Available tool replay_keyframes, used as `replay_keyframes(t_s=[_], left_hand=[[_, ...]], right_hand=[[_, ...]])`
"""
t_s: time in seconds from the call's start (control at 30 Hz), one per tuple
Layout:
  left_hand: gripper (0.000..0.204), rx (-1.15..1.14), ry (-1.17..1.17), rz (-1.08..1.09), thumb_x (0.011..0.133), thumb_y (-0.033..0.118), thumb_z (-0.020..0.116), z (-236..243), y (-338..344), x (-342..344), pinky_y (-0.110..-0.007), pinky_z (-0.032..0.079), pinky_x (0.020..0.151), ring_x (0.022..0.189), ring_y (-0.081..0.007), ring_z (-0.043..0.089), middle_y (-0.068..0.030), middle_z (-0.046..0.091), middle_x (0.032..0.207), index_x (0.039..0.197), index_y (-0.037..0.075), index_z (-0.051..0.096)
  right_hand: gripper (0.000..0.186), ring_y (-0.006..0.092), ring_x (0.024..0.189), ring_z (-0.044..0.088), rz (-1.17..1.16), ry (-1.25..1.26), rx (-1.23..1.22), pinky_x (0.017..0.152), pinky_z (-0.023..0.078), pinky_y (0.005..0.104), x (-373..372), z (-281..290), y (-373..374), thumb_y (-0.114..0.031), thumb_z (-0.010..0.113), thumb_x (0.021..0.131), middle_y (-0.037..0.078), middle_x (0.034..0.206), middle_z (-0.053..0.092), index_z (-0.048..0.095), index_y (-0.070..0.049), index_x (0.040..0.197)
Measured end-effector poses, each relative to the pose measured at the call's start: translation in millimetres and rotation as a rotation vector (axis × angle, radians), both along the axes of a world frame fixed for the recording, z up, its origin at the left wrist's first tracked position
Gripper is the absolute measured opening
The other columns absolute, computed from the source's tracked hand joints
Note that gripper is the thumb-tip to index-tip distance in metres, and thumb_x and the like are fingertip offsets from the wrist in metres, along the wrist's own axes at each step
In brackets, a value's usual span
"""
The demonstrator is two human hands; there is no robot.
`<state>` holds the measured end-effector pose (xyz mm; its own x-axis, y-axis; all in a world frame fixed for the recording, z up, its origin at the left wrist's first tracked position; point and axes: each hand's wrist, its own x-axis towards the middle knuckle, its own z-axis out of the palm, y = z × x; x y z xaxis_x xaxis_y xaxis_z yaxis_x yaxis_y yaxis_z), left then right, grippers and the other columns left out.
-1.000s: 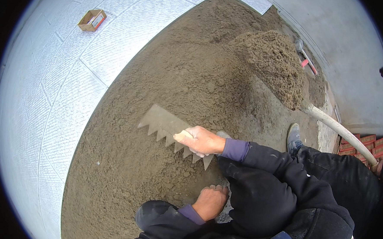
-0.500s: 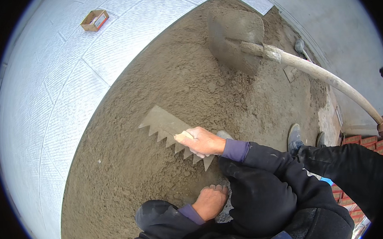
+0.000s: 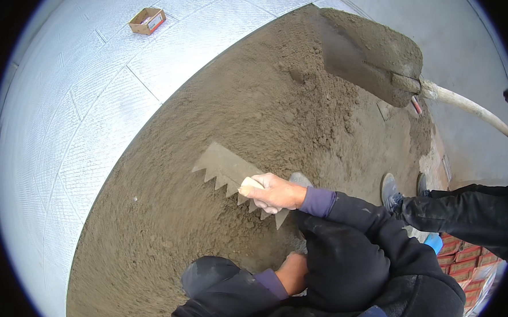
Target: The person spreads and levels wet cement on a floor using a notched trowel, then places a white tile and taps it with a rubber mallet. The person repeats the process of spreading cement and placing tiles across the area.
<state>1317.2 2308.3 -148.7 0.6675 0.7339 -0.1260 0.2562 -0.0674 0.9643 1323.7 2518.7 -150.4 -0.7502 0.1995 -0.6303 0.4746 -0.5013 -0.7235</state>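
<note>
I am kneeling over a wide bed of damp sand that fills the centre of the frame, my right hand gripping the wooden handle of a notched trowel, fingers curled tight round it. The trowel's blade is lying flat on the sand just left of centre, its saw-toothed edge facing the lower left.

My left hand is pressing down into the sand at lower centre, beside my dark knee; my sleeve is hiding most of it, so I cannot tell whether those fingers are spread or closed.

At upper right, a shovel caked in sand is hanging over the heap, its pale shaft running off toward the right edge. Another person's dark trouser leg and grey shoes are standing on the sand at the right, well clear of my trowel.

White insulation boards are covering the floor along the left and top. A small cardboard box is sitting on them at upper left. What look like red bricks are showing at lower right.
</note>
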Motion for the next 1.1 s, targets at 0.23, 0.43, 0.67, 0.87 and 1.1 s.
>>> replay_keyframes(t_s=[0.23, 0.43, 0.67, 0.87, 1.1], left_hand=[[0.026, 0.267, 0.471, -0.291, 0.082, 0.018, 0.071, -39.8, 26.6, 44.2, -0.047, 0.059, 0.080, 0.102, -0.0346, 0.076, -0.0153, 0.078, 0.107, 0.104, 0.008, 0.080], [0.023, 0.214, 0.560, -0.179, 0.087, 0.023, 0.068, -38.5, 50.2, 17.2, -0.052, 0.058, 0.075, 0.091, -0.0414, 0.075, -0.0217, 0.076, 0.092, 0.093, 0.004, 0.077], [0.029, 0.145, 0.430, -0.066, 0.097, 0.031, 0.063, -15.9, 61.9, 29.0, -0.053, 0.056, 0.075, 0.087, -0.0441, 0.071, -0.0219, 0.073, 0.090, 0.097, 0.003, 0.071], [0.034, -0.069, 0.552, 0.144, 0.103, 0.037, 0.060, -45.7, 103.0, 5.5, -0.053, 0.056, 0.078, 0.092, -0.0443, 0.070, -0.0220, 0.074, 0.097, 0.113, 0.006, 0.070], [0.039, -0.311, 0.687, 0.631, 0.101, 0.038, 0.063, -36.7, 123.5, -38.1, -0.050, 0.058, 0.083, 0.095, -0.0428, 0.072, -0.0236, 0.075, 0.103, 0.117, 0.005, 0.074]], right_hand=[[0.055, 0.0259, 0.068, 0.066, 0.209, -0.187, 0.685, 0.066, 0.052, 0.0418, 25.6, 48.9, -23.8, -0.053, 0.059, 0.106, 0.013, 0.077, 0.066, 0.065, 0.001, 0.099], [0.053, 0.0493, 0.088, 0.070, 0.142, -0.062, 1.210, 0.076, 0.054, 0.0528, 68.9, 81.9, 45.9, -0.049, 0.063, 0.104, 0.030, 0.089, 0.071, 0.064, 0.004, 0.103], [0.056, 0.0508, 0.084, 0.070, -0.200, -0.201, 1.387, 0.075, 0.055, 0.0552, 80.9, 5.7, 171.0, -0.049, 0.061, 0.105, 0.032, 0.087, 0.071, 0.062, 0.007, 0.104], [0.055, 0.0501, 0.088, 0.071, -0.078, -0.377, 1.396, 0.079, 0.056, 0.0552, 114.8, -28.5, 282.0, -0.049, 0.061, 0.104, 0.032, 0.090, 0.072, 0.062, 0.006, 0.108], [0.055, 0.0483, 0.091, 0.072, -0.102, -0.419, 1.373, 0.080, 0.056, 0.0550, 180.2, -44.1, 409.3, -0.052, 0.060, 0.103, 0.029, 0.092, 0.074, 0.065, 0.003, 0.108]])
